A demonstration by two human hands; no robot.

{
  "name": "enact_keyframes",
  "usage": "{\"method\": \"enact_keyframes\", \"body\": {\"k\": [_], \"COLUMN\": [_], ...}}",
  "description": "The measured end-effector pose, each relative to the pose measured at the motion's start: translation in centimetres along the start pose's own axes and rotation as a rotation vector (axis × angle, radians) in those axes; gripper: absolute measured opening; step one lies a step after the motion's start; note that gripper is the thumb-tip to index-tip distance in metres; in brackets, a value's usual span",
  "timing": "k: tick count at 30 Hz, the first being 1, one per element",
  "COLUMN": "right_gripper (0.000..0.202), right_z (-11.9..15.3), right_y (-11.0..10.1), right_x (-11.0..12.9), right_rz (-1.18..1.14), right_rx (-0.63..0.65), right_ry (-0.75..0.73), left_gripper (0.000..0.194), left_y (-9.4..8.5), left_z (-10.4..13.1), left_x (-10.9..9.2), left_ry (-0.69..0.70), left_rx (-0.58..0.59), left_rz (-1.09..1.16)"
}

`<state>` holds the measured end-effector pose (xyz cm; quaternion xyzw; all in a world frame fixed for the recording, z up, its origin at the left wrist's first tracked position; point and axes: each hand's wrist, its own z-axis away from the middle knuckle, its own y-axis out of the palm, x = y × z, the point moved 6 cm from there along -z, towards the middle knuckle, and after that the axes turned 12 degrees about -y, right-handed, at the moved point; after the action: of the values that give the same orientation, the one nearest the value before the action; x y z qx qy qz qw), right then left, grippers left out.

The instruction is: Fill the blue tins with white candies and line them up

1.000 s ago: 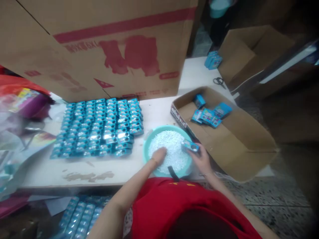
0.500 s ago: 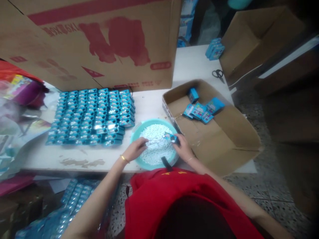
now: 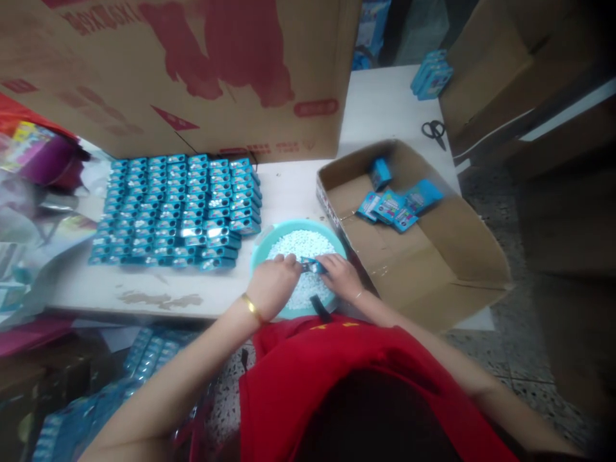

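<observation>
1. The right hand [image 3: 342,277] grasps a small blue box [image 3: 314,265]. The left hand [image 3: 275,283] has bent fingers at the box's nine-o'clock end; whether they pinch or merely touch, I cannot tell.
2. The box is over the turquoise basin [image 3: 299,224] of white pellets [image 3: 303,241]. The step in hand seems to be working at that end; the next move calls for a steady right-hand hold.
3. From the basin: blue box rows [image 3: 176,212] at ten o'clock, cardboard tray [image 3: 409,263] toward three.
</observation>
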<state>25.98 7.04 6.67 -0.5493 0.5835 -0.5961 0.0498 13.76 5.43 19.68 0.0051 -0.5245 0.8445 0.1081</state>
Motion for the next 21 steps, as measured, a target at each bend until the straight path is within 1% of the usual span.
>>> {"method": "enact_keyframes", "body": {"k": [2, 3, 4, 5, 7, 8, 9, 10, 11, 12, 14, 16, 17, 19, 21], "right_gripper": [0.041, 0.040, 0.038, 0.037, 0.036, 0.036, 0.035, 0.035, 0.034, 0.034, 0.034, 0.035, 0.036, 0.038, 0.038], "right_z": [0.3, 0.5, 0.8, 1.1, 1.7, 2.0, 2.2, 2.3, 2.4, 2.5, 2.5, 2.5, 2.6, 2.6, 2.7], "right_y": [0.0, 0.0, -0.1, -0.3, -0.6, -0.7, -0.8, -0.8, -0.7, -0.7, -0.7, -0.8, -0.8, -0.8, -0.9], "right_x": [-0.3, -0.5, -0.7, -1.0, -1.6, -1.8, -2.0, -2.1, -2.1, -2.1, -2.2, -2.4, -2.6, -3.0, -3.5], "right_rz": [-0.042, -0.071, -0.106, -0.144, -0.219, -0.248, -0.268, -0.281, -0.289, -0.292, -0.295, -0.297, -0.300, -0.310, -0.312], "right_rx": [-0.010, -0.027, -0.057, -0.094, -0.169, -0.194, -0.208, -0.208, -0.203, -0.201, -0.219, -0.268, -0.297, -0.353, -0.391], "right_ry": [0.007, 0.017, 0.035, 0.062, 0.135, 0.171, 0.201, 0.220, 0.231, 0.238, 0.258, 0.296, 0.317, 0.352, 0.369], "left_gripper": [0.024, 0.024, 0.024, 0.024, 0.023, 0.022, 0.021, 0.020, 0.019, 0.020, 0.023, 0.026, 0.027, 0.029, 0.030], "left_y": [0.5, 1.3, 2.7, 4.5, 9.3, 12.0, 14.3, 16.3, 17.9, 19.1, 20.4, 20.7, 20.7, 20.3, 19.4], "left_z": [0.0, -0.2, -0.5, -0.9, -1.7, -2.2, -2.8, -3.4, -4.1, -4.9, -6.2, -7.2, -7.4, -7.1, -6.1], "left_x": [1.1, 2.2, 3.5, 4.9, 6.9, 7.2, 7.0, 6.4, 5.5, 4.4, 2.3, 0.9, 0.7, 1.2, 2.6], "left_ry": [-0.007, -0.032, -0.070, -0.116, -0.198, -0.218, -0.217, -0.206, -0.189, -0.170, -0.135, -0.106, -0.095, -0.079, -0.055], "left_rx": [-0.046, -0.063, -0.065, -0.040, 0.061, 0.129, 0.166, 0.190, 0.196, 0.188, 0.166, 0.147, 0.139, 0.128, 0.113], "left_rz": [0.026, 0.047, 0.072, 0.109, 0.204, 0.272, 0.314, 0.357, 0.396, 0.432, 0.516, 0.595, 0.629, 0.683, 0.764]}}
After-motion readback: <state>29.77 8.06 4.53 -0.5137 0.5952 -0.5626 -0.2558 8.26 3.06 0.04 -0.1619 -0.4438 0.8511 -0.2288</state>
